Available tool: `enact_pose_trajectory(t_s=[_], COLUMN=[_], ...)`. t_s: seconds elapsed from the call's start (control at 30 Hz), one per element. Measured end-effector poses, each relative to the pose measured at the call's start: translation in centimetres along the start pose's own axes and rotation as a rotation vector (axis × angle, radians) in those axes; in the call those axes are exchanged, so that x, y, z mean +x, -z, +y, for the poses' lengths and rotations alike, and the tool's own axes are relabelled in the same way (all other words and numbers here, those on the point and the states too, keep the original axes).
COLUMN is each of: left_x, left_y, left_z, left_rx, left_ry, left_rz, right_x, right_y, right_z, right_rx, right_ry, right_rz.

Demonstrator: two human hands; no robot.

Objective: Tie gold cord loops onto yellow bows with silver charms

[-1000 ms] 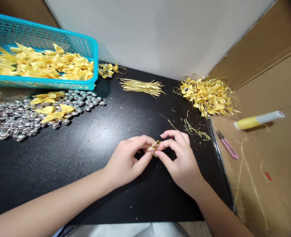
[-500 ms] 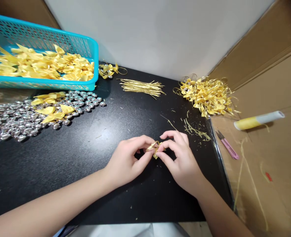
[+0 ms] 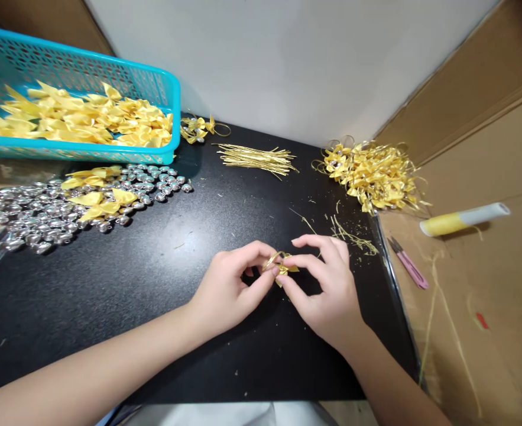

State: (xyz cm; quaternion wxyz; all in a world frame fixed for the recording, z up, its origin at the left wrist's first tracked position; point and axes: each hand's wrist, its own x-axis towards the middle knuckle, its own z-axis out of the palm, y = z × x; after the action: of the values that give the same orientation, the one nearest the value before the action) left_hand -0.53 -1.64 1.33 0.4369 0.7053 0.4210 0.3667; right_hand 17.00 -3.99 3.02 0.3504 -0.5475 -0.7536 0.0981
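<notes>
Both hands meet over the front middle of the black table. My left hand (image 3: 234,284) pinches a small yellow ribbon bow (image 3: 282,270) with a loop of gold cord (image 3: 275,258) between thumb and forefinger. From the other side, my right hand (image 3: 325,284) has its thumb and forefinger closed on the bow, its other fingers lifted and bent. The fingertips partly hide the bow and cord. Beyond the hands lies a bundle of gold cords (image 3: 256,158). A heap of yellow bows with gold loops (image 3: 376,171) sits at the back right.
A turquoise basket (image 3: 176,118) of yellow bows stands at the back left. Silver bells or beads (image 3: 43,219) spread before it, with loose bows (image 3: 103,207) on top. Cord scraps (image 3: 353,236) lie right of centre. Pink snips (image 3: 409,266) and a yellow-white tube (image 3: 464,219) rest on cardboard.
My right thumb and forefinger have shifted slightly on the bow, and more of its yellow ribbon shows between the hands. The left hand keeps its pinch. The view has moved slightly.
</notes>
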Motion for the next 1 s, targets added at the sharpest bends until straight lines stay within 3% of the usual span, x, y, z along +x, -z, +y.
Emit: enact_pose_trajectory(t_s=[0.17, 0.47, 0.57, 0.8, 1.0], left_x=[0.0, 0.4, 0.3, 0.0, 0.1], left_y=[0.0, -0.1, 0.0, 0.1, 0.2], left_z=[0.1, -0.2, -0.1, -0.1, 0.0], left_rx=[0.030, -0.228, -0.162, 0.153, 0.142], left_ry=[-0.027, 0.226, 0.153, -0.164, -0.171], left_rz=[-0.005, 0.006, 0.011, 0.052, 0.053], right_x=[0.0, -0.3, -0.4, -0.4, -0.3], right_y=[-0.3, -1.1, -1.2, -1.2, -1.4], right_z=[-0.1, -0.7, -0.7, -0.3, 0.3], right_rx=[0.020, 0.017, 0.002, -0.006, 0.069], right_ry=[0.001, 0.023, 0.034, 0.000, 0.009], right_rz=[0.032, 0.193, 0.191, 0.076, 0.083])
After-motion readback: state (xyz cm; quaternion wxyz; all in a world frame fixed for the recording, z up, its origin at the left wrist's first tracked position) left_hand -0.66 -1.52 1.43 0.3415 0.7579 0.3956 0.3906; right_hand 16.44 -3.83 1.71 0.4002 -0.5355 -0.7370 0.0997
